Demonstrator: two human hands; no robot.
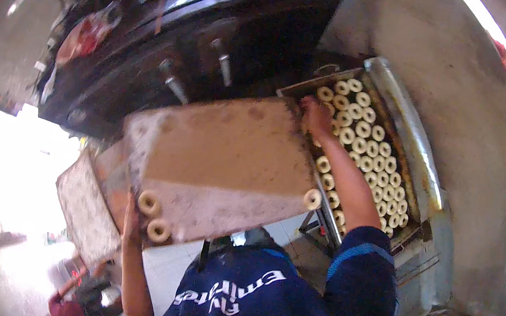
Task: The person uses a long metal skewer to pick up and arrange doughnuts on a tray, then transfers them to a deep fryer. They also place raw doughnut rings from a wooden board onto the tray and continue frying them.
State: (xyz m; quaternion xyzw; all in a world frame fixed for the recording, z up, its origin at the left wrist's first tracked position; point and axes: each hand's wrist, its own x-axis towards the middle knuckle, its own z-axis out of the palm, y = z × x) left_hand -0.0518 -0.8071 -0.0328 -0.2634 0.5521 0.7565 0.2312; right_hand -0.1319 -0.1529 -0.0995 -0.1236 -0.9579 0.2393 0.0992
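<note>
A flat, pale, dusty board [234, 155] spans the space before me, its right end against the near edge of a long rectangular vat [412, 191]. Two dough rings [158, 231] sit at its near left corner. A single dough ring [312, 199] lies at its near right corner. My left hand [131, 218] grips the board's left edge, beside the pair of rings. My right hand [316, 118] is at the board's far right corner, over the vat's edge; its fingers are blurred and what they hold is unclear. Many pale dough rings [362, 129] lie crowded in the dark vat.
Behind the board stands a large dark appliance [261, 36] with metal handles [222, 62]. To the left is another pale board [88, 212]. Near it, at lower left, is another person's hand [73, 281] and maroon sleeve [68, 312]. A wall [475, 117] rises beyond the vat.
</note>
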